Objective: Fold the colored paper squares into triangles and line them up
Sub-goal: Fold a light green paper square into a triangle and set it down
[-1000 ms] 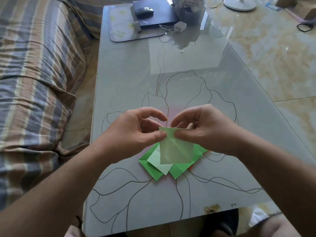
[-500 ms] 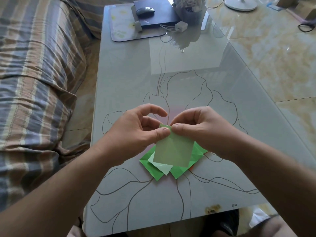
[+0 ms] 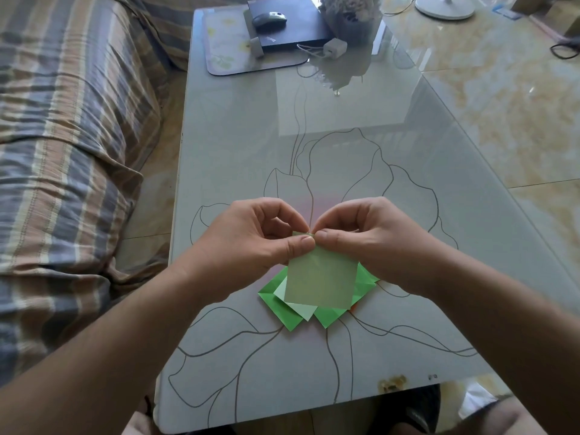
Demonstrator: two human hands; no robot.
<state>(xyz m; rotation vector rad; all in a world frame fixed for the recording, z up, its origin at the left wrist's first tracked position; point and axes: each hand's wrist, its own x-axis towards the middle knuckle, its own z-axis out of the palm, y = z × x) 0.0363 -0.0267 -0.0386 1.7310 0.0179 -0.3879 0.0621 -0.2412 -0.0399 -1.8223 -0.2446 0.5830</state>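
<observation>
A pale green paper square [image 3: 321,279] hangs a little above the glass table [image 3: 314,152]. My left hand [image 3: 251,243] and my right hand [image 3: 370,240] both pinch its top corner between thumb and fingers, thumbs almost touching. Under it a pile of bright green folded papers [image 3: 282,306] lies on the table, with a whitish piece [image 3: 299,309] on top and an orange sliver at its right edge. The square hides most of the pile.
At the table's far end sit a dark laptop [image 3: 292,23] with a mouse [image 3: 269,17], a mat [image 3: 229,48], a white charger [image 3: 335,47] and a flower pot [image 3: 351,14]. A striped sofa [image 3: 62,136] runs along the left. Tiled floor lies right.
Both hands have drawn closer together at the sheet's top corner, and the pale green square now hangs flatter and squarer than a second ago.
</observation>
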